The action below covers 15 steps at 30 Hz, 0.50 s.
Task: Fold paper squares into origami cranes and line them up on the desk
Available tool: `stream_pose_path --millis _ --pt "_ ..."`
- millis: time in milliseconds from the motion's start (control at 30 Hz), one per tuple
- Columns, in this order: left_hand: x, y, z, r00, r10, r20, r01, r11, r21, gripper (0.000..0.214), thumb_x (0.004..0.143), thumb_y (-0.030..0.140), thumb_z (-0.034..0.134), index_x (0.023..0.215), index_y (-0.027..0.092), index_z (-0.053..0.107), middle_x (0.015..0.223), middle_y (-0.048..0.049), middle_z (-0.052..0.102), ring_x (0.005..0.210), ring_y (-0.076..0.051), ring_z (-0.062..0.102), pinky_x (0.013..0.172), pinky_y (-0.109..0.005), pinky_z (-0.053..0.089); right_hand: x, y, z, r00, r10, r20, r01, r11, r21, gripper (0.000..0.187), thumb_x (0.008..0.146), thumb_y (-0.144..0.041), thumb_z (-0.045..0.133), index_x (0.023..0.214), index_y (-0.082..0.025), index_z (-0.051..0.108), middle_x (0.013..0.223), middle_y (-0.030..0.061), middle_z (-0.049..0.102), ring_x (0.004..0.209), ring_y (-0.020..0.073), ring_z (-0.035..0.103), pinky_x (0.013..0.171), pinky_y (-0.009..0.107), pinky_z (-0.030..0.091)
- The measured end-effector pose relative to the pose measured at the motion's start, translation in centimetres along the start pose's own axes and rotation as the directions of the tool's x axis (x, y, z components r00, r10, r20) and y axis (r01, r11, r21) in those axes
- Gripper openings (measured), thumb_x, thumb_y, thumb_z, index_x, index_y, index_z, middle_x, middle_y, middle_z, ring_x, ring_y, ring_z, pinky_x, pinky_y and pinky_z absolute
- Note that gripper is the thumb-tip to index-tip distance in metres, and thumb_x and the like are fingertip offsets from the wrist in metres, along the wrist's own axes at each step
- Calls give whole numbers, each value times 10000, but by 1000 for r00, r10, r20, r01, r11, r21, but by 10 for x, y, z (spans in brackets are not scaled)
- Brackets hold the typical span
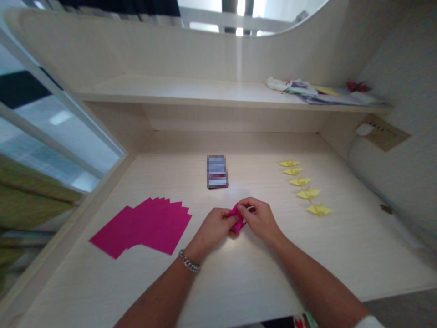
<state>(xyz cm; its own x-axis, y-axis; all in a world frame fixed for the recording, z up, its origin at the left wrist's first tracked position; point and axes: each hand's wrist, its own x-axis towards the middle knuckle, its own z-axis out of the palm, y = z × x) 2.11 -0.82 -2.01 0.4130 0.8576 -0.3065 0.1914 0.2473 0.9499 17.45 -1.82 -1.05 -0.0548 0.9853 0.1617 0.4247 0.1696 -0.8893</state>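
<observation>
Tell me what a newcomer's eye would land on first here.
Probably the fan of bright pink sheets on the desk, left of the hands. Next, the small folded pink piece held between the left hand and right hand. Then the row of five yellow folded figures on the right.

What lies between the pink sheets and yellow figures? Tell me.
Head view: the left hand and right hand, with the pink paper they hold; farther back, a blurred rectangular object.
</observation>
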Motion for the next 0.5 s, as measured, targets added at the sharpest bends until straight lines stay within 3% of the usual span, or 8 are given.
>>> stream_pose_path --millis 267,500 --pt "0 -3 0 997 -54 62 56 998 -30 193 721 282 584 607 132 628 541 -38 607 504 -152 592 524 -256 486 0 3 0 1000 1 11 -1 999 -50 183 854 -244 480 840 -179 650 765 23 670 670 132 600 630 241 470" --pt "-2 11 -6 997 20 -74 -20 1000 1 214 754 303 595 710 123 702 613 -48 654 536 -143 583 550 -255 469 0 6 -2 992 8 127 -2 999 -46 164 809 -226 568 929 -198 676 849 40 692 762 158 630 696 273 489"
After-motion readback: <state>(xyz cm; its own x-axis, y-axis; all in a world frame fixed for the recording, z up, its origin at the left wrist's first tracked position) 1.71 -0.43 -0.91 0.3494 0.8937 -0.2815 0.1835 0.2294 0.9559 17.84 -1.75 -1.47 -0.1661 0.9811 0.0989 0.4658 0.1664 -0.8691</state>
